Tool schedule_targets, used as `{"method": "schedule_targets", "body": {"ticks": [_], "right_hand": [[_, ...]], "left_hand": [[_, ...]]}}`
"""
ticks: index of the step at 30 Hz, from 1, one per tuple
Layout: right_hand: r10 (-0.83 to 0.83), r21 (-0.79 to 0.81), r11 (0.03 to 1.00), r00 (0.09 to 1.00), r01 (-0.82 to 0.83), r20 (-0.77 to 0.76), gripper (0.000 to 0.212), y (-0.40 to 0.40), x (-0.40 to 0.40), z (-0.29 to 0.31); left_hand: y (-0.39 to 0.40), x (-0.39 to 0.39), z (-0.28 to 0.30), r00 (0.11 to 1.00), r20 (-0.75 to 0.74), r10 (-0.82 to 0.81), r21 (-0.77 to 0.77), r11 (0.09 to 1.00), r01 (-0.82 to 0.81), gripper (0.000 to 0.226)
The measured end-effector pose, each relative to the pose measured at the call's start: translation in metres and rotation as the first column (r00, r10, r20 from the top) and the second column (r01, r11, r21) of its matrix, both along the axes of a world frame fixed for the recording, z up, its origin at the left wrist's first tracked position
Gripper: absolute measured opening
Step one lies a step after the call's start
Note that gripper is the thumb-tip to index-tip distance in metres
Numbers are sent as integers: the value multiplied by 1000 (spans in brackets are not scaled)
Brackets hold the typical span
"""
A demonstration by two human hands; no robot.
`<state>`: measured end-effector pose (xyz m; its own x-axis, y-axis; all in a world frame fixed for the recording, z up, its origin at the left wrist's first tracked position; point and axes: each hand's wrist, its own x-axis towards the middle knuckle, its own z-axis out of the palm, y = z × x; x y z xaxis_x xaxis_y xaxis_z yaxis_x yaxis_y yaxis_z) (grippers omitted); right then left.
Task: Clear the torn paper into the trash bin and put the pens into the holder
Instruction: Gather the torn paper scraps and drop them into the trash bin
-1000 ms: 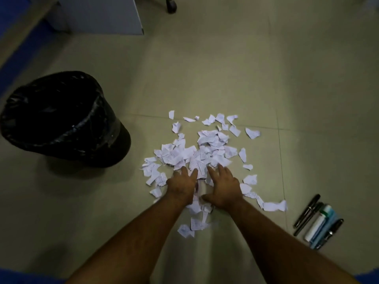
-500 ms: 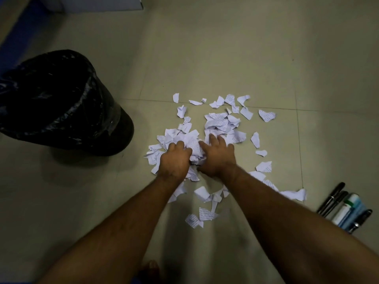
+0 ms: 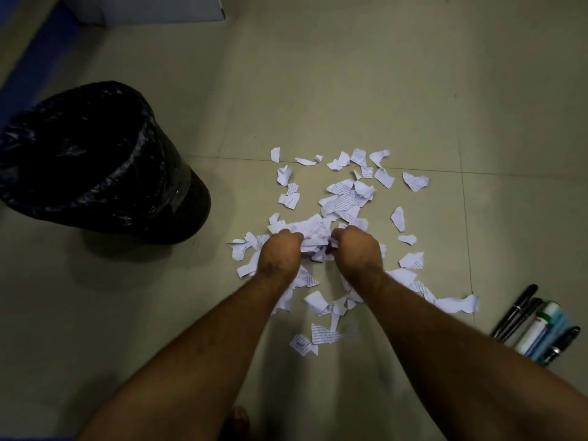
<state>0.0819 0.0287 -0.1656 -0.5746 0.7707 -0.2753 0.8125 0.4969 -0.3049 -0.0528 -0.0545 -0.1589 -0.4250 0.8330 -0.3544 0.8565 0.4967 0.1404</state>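
Torn white paper scraps [image 3: 345,202] with printed text lie scattered on the tiled floor. My left hand [image 3: 280,254] and my right hand [image 3: 358,251] are side by side in the middle of the pile, fingers curled shut around a bunch of scraps between them. A trash bin [image 3: 95,160] lined with a black bag stands on the floor to the left of the pile. Several dark pens [image 3: 515,311] and a white and teal marker [image 3: 537,329] lie together at the lower right. No pen holder is in view.
A white cabinet base [image 3: 149,7] stands at the top left, beside a blue strip [image 3: 28,49] along the left edge. Loose scraps [image 3: 413,181] reach past the tile joint at the far side. A toe [image 3: 240,420] shows at the bottom.
Both hands went from flat and spread on the pile to curled fists drawing scraps together. The view shifted a little, bringing the bin and pens closer into frame.
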Motion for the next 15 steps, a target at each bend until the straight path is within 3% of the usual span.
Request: {"method": "schedule_targets", "body": {"ticks": [7, 15], "right_hand": [[-367, -162, 927, 907, 338, -209, 21, -1, 10, 18], [-558, -329, 826, 751, 458, -353, 18, 9, 2, 60]], "left_hand": [[7, 9, 17, 924, 187, 335, 149, 920, -364, 20], [14, 5, 79, 826, 352, 439, 172, 838, -518, 25]]}}
